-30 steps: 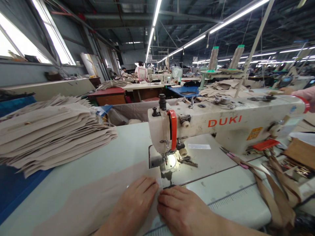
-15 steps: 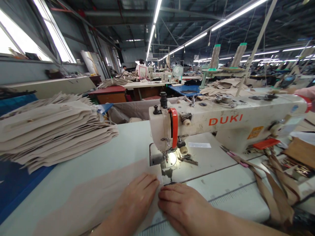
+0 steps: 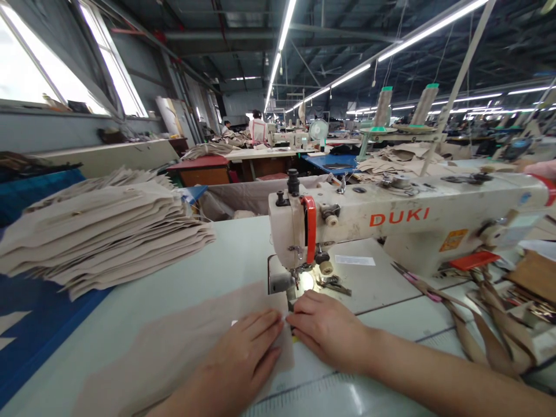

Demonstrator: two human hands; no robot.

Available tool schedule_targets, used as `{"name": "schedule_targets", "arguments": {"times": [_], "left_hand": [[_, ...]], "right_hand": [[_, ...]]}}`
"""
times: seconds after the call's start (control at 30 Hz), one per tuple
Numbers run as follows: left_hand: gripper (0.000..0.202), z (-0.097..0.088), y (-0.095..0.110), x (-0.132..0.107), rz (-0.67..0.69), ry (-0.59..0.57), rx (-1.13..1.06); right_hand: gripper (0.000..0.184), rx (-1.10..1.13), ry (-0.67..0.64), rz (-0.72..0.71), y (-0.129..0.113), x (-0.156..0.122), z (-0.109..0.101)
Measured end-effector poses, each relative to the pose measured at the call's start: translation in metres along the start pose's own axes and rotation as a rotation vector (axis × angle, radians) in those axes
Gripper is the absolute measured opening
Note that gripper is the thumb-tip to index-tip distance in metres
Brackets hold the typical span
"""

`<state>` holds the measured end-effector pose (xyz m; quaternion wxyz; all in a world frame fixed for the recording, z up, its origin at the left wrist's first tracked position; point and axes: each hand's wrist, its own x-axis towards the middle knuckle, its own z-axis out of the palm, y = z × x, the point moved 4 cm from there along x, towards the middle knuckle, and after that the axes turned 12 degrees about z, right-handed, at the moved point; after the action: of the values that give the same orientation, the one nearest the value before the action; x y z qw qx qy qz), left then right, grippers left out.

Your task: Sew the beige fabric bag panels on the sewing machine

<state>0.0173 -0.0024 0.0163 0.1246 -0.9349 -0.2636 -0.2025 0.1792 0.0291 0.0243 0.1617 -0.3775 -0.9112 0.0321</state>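
Note:
A flat beige fabric piece (image 3: pixel 191 330) lies on the pale sewing table, left of the sewing machine's needle area (image 3: pixel 299 278). My left hand (image 3: pixel 247 353) rests flat on it near its right edge, fingers stretched forward. A small white bit (image 3: pixel 234 323) shows beside these fingers. At the fabric's right edge my right hand (image 3: pixel 330 330) is closed, fingertips bent inward and almost touching the left fingers. Whatever it pinches is hidden, though a speck of yellow shows beneath it. The presser foot stands just beyond both hands, under a lit lamp.
A tall stack of beige fabric pieces (image 3: pixel 108 231) stands at the left. On the right are scissors (image 3: pixel 417 281), fabric strips (image 3: pixel 482 330) and a brown piece (image 3: pixel 534 272). The machine arm (image 3: pixel 399 202) spans the right side. Other people work farther back.
My right hand has moved forward toward the needle area, its fingers now more bent. My left hand stays on the fabric, fingers slightly more spread. The view has shifted slightly left.

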Motion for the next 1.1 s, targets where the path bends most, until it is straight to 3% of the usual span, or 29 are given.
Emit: {"name": "schedule_targets", "arguments": {"times": [0.47, 0.77, 1.1], "left_hand": [[0.037, 0.031, -0.022, 0.017, 0.005, -0.085, -0.013], [0.035, 0.031, -0.028, 0.036, 0.000, -0.045, -0.020], [0.037, 0.034, -0.036, 0.037, 0.031, 0.038, -0.042]], "right_hand": [[0.012, -0.115, 0.067, 0.073, 0.025, 0.007, 0.002], [0.015, -0.153, 0.089, 0.137, 0.033, 0.008, 0.005], [0.018, -0.152, 0.045, 0.182, 0.033, 0.008, 0.004]]}}
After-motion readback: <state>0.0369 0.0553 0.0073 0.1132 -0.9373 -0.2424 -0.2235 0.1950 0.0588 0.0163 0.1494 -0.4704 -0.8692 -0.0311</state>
